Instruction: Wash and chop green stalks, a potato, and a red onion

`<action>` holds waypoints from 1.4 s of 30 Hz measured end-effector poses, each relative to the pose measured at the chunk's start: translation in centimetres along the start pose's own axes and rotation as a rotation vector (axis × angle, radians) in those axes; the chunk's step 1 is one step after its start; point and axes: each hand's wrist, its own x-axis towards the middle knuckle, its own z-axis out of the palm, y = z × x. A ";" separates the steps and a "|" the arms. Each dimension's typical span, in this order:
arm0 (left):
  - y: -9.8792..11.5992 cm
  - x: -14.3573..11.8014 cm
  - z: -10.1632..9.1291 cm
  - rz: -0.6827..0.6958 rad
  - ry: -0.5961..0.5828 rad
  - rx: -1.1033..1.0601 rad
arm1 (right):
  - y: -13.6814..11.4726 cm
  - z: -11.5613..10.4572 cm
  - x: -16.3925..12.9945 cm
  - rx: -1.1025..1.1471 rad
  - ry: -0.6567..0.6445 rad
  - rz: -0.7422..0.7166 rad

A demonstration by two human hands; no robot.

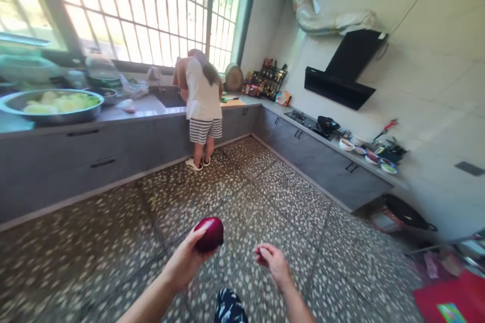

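A glossy dark-purple red onion [210, 234] is in my left hand [190, 257], with the fingers wrapped round it and the thumb along its top. It is held above the speckled floor. To its right and apart from it is my right hand [272, 261], its fingers curled and the thumb pressed against them. Whether anything small is pinched there I cannot make out.
At the sink [170, 97] a person [202, 91] stands bent over, back to me. A large metal basin [96, 103] of pale green vegetables sits on the left counter. Bowls [371, 158] and a wok [328, 123] line the right counter. A black pan [407, 210] stands low at right.
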 end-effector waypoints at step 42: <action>52.2 107.4 41.6 0.045 0.263 -0.158 | -52.0 30.2 128.1 -0.442 -0.871 -0.202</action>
